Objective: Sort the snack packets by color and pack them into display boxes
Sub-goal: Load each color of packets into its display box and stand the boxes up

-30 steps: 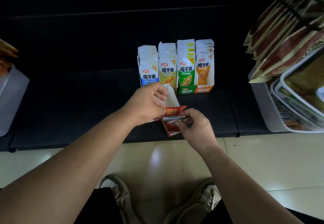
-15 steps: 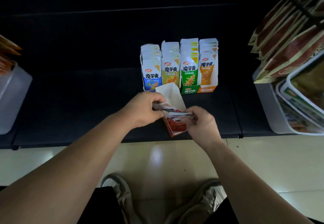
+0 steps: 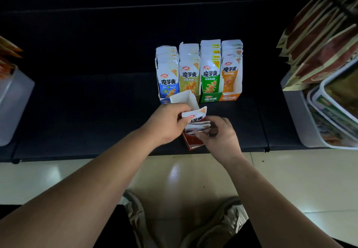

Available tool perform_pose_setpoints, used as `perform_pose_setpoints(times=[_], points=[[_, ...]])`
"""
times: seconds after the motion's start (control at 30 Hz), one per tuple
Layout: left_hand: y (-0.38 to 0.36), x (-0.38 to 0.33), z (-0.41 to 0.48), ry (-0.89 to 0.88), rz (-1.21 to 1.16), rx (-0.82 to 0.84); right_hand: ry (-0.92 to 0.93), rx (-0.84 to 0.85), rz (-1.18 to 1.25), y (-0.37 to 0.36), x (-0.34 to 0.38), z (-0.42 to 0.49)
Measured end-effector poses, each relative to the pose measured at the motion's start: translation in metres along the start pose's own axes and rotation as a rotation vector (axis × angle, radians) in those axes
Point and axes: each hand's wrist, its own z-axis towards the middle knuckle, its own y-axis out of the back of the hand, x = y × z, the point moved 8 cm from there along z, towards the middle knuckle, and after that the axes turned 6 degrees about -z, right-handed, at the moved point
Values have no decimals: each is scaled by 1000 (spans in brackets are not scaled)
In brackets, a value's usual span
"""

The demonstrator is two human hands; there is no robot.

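A red display box (image 3: pixel 193 141) stands near the front edge of the black shelf (image 3: pixel 87 112), its white flap (image 3: pixel 185 98) tilted up at the back. Several red snack packets (image 3: pixel 197 120) stick out of its top. My left hand (image 3: pixel 166 123) grips the box and packets from the left, thumb on the front packet. My right hand (image 3: pixel 220 133) pinches the packets' right edge. Behind stand a blue box (image 3: pixel 167 79), a yellow-green box (image 3: pixel 189 75), a green box (image 3: pixel 210 73) and an orange box (image 3: pixel 231 73), each full of matching packets.
A translucent plastic bin (image 3: pixel 13 102) sits at the far left of the shelf. A white bin (image 3: pixel 302 116) with large brown snack bags (image 3: pixel 325 40) fills the right side. Below the shelf edge is a pale tiled floor (image 3: pixel 184 172) with my shoes (image 3: pixel 219 226).
Both hands have stayed at the red box. The red packets now stand higher and more upright in it, and my left thumb has come onto the front packet.
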Motion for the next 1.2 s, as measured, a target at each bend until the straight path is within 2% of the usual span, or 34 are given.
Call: perform_pose_setpoints(times=[0.13, 0.27, 0.37, 0.47, 0.5, 0.63, 0.73, 0.87, 1.03, 1.2], points=[[-3, 14, -3, 166, -222, 58, -10, 35, -37, -4, -7, 2], [-4, 27, -12, 258, -345, 19, -41, 115, 45, -11, -8, 3], [-14, 33, -22, 226, -296, -15, 8, 143, 27, -14, -2, 3], [-11, 45, -31, 190, -187, -202, 31, 124, -3, -14, -2, 4], [-15, 50, -33, 196, -168, -216, 31, 119, -3, -14, -3, 3], [-45, 62, -33, 240, -281, -112, 93, 97, -30, -19, -4, -3], [-45, 64, -26, 223, -240, -117, 135, 60, -25, -21, -1, -6], [-45, 67, -22, 230, -213, -75, 93, 71, -89, -16, 1, -5], [-49, 65, -27, 172, -217, -92, 53, 119, -106, -10, 4, 21], [-51, 72, -23, 216, -410, -170, 11, 60, 10, -11, 5, 29]])
